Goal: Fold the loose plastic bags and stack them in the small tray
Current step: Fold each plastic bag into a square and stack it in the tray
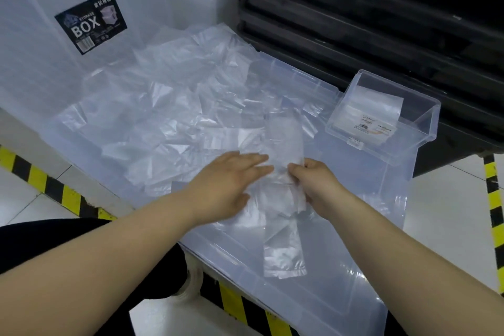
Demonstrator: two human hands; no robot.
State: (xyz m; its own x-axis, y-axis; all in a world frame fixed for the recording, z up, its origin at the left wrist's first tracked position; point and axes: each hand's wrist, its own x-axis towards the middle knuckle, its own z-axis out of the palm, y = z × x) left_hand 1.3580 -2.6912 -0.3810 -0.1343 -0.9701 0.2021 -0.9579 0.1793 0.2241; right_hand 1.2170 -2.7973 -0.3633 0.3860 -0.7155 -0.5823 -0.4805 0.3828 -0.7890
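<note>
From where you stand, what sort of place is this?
Probably a warehouse or workshop: yellow-and-black hazard tape on the tiled floor, stacked black crates behind, and a large clear storage box labelled BOX.

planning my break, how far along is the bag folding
Done: folded bags already lie in the small tray. In hand: the right hand pinches a long narrow bag while the left hand presses it flat. Left: a large pile of loose bags behind, so most remains.
</note>
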